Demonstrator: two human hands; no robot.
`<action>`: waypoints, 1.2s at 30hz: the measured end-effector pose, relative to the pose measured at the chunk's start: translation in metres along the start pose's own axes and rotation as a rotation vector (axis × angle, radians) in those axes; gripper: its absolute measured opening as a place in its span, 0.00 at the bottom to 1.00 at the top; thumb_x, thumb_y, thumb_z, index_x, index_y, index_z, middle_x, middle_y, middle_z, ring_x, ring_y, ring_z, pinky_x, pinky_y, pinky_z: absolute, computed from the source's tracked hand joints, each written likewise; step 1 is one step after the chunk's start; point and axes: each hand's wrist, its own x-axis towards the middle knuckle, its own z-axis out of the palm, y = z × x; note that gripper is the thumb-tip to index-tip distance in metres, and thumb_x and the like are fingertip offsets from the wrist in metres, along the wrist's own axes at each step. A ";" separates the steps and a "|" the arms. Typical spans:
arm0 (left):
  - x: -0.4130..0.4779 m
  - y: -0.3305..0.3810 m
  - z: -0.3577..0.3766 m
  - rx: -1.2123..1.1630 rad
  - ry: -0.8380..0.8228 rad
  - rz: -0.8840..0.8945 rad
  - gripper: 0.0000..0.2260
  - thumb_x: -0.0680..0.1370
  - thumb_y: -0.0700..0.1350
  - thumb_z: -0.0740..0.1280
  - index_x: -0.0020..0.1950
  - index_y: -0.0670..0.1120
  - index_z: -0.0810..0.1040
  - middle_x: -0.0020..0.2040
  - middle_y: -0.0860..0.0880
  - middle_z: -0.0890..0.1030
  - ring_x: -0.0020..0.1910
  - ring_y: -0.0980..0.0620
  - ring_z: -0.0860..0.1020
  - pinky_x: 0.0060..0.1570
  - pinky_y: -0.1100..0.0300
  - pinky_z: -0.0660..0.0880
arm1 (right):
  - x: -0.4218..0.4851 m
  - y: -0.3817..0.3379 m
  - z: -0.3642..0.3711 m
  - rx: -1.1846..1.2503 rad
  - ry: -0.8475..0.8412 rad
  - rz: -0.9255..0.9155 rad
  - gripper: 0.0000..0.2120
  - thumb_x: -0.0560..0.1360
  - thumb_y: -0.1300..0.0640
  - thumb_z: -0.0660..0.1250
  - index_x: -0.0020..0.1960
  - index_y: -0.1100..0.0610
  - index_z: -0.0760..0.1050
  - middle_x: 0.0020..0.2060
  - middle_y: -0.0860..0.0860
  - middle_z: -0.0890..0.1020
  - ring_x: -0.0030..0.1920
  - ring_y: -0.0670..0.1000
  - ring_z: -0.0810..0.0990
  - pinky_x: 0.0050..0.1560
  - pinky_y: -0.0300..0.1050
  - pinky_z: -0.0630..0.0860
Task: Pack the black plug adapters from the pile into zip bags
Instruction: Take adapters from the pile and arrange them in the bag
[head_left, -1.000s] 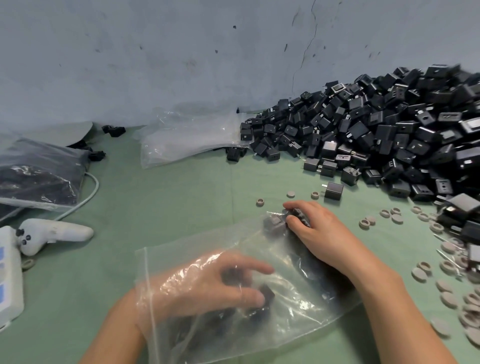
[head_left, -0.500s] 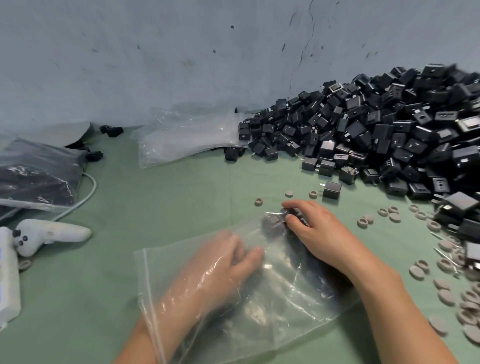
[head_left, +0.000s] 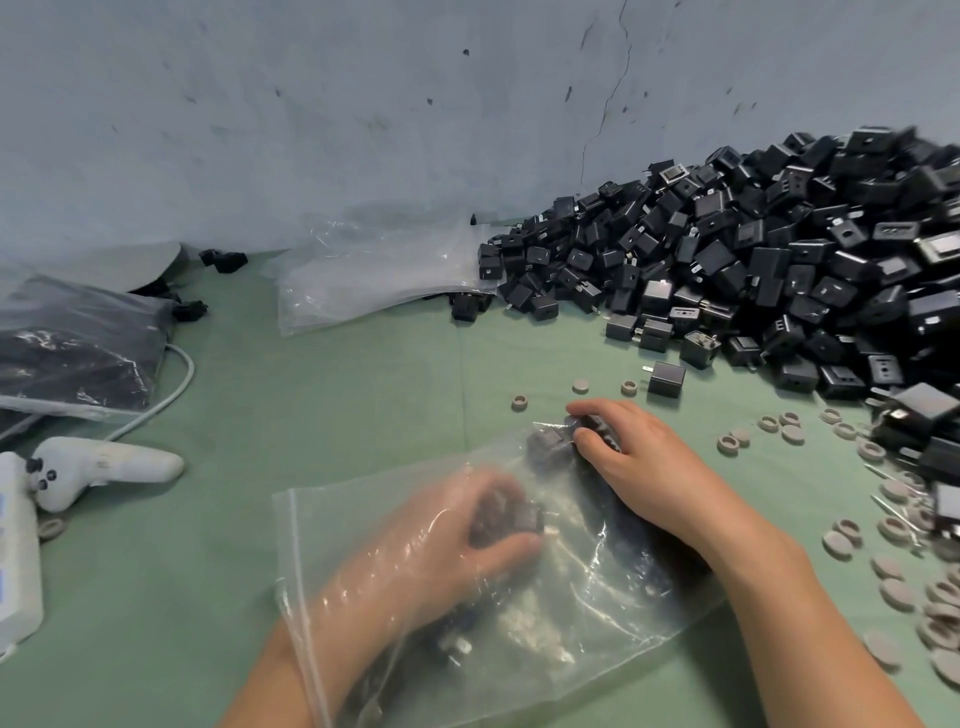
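Observation:
A clear zip bag lies flat on the green table in front of me. My left hand is inside the bag, fingers closed around a black plug adapter. My right hand rests on top of the bag at its far corner, pinching a black adapter through the plastic. More adapters show dimly inside the bag near my left wrist. The big pile of black plug adapters rises against the wall at the right. One loose adapter sits just beyond my right hand.
Several grey round caps are scattered at the right. Empty clear bags lie by the wall. A filled bag sits at the left, with a white cable, a white controller and a white box.
My left hand has shifted inside the bag, reaching forward and then closing around an adapter. My right hand has stayed at the bag's far corner.

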 end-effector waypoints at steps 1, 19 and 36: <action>0.000 0.000 0.001 -0.004 0.004 0.004 0.13 0.74 0.64 0.69 0.55 0.67 0.69 0.47 0.62 0.78 0.43 0.65 0.77 0.44 0.73 0.72 | 0.000 0.000 0.000 0.001 0.000 0.000 0.16 0.83 0.47 0.58 0.69 0.43 0.71 0.65 0.42 0.74 0.63 0.43 0.69 0.58 0.38 0.62; 0.005 0.002 0.003 0.108 0.042 0.313 0.13 0.79 0.56 0.63 0.63 0.60 0.80 0.61 0.68 0.66 0.58 0.60 0.74 0.57 0.71 0.71 | 0.003 0.003 0.001 0.120 0.002 0.026 0.16 0.84 0.51 0.55 0.68 0.45 0.73 0.65 0.42 0.75 0.68 0.44 0.69 0.64 0.39 0.62; 0.010 -0.007 0.011 0.158 0.138 0.401 0.15 0.78 0.45 0.65 0.64 0.55 0.80 0.58 0.65 0.73 0.57 0.59 0.74 0.57 0.65 0.74 | -0.003 0.003 -0.007 0.148 -0.019 0.056 0.17 0.82 0.54 0.57 0.67 0.41 0.73 0.60 0.38 0.74 0.59 0.39 0.70 0.58 0.38 0.64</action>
